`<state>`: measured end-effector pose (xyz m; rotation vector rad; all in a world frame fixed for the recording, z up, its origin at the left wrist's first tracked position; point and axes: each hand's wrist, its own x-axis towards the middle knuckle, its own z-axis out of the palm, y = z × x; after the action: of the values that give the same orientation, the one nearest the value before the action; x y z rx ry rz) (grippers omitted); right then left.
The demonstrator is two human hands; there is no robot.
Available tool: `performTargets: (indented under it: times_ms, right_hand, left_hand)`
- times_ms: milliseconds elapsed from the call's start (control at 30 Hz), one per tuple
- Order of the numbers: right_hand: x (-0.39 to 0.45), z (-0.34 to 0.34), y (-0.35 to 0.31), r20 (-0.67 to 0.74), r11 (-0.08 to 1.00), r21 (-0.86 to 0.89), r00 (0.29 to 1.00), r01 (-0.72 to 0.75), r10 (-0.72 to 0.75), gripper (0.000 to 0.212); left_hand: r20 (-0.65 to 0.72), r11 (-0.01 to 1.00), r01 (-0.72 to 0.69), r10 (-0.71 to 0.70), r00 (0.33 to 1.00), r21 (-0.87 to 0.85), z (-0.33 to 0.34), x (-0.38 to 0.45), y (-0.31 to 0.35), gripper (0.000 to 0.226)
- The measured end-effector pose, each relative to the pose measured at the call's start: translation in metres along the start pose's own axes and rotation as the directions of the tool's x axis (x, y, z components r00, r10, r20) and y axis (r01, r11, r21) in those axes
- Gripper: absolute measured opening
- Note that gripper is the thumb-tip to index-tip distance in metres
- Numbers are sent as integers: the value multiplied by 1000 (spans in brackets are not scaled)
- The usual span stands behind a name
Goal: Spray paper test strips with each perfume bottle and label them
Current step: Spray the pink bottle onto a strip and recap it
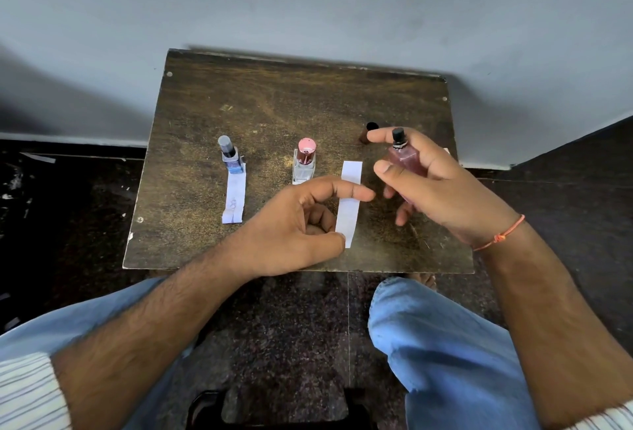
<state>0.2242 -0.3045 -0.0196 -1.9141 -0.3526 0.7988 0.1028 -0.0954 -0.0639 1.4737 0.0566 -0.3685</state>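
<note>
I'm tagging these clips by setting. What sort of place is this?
Probably a plain room at home, not a lab or shop: a small worn wooden table pushed against a bare grey wall, on a dark speckled stone floor.

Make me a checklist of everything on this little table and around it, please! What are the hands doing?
Surface: small dark wooden table, worn and scuffed.
Job's things: blue bottle standing on the far end of a written-on strip; pink-capped bottle upright; blank strip; pinkish bottle with a black nozzle, uncapped.
Clutter: a dark cap behind the right hand, partly hidden.
Grips: left hand pinches the blank strip's near end; right hand holds the pinkish bottle, forefinger raised beside the nozzle.
Cables: nothing seen.
Surroundings: grey wall, dark speckled floor, person's blue trousers, orange wrist thread.
</note>
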Motion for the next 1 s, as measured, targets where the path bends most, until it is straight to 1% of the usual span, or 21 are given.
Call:
performTargets:
  times_ms: [67, 200, 267, 400, 500, 567, 633, 700, 767, 867, 933, 1000]
  right_hand:
    - [0, 1, -1, -5, 997, -80, 1000, 13, -13, 46]
    - [0, 0, 1, -15, 988, -141, 998, 58, -61, 61]
    - [0, 0, 2, -54, 979, -184, 994, 84, -96, 58]
    - [0, -1, 2, -152, 983, -160, 982, 88, -112, 45]
    - [1, -3, 3, -210, 977, -200, 971, 71, -113, 49]
    - [1, -3, 5, -229, 973, -218, 965, 77, -128, 44]
    - [1, -3, 5, -227, 981, -175, 966, 82, -121, 35]
    - [2, -4, 5, -189, 985, -158, 977, 73, -102, 30]
    - [2, -3, 4, -129, 980, -180, 986, 85, -109, 34]
    - [2, 2, 3, -70, 994, -81, 994, 74, -80, 40]
    - [2, 4, 1, -65, 999, -18, 997, 49, -50, 39]
    - [2, 4, -1, -74, 999, 30, 997, -14, 16, 31]
  left_hand:
    - [3, 1000, -3, 3, 1000, -2, 0, 0, 0, 60]
    - [3, 1000, -2, 2, 1000, -10, 0, 0, -1, 60]
    - [2, 1000, -3, 3, 1000, -6, 0, 0, -1, 60]
    - [11, 1000, 12, -12, 1000, -12, -1, 0, -1, 61]
    - [7, 1000, 14, -14, 1000, -13, -1, 0, -2, 61]
    - [3, 1000, 11, -11, 1000, -19, -1, 0, -2, 62]
    - [9, 1000, 10, -10, 1000, -21, -1, 0, -2, 63]
    - [13, 1000, 17, -17, 1000, -20, -2, 1, -3, 64]
    - [10, 1000, 23, -22, 1000, -22, -2, 1, -4, 64]
    - [15, 999, 24, -23, 1000, -38, -2, 1, -3, 63]
    - [16, 999, 26, -26, 1000, -47, -1, 0, -2, 62]
    - [22, 999, 27, -26, 999, -45, -1, 0, -2, 62]
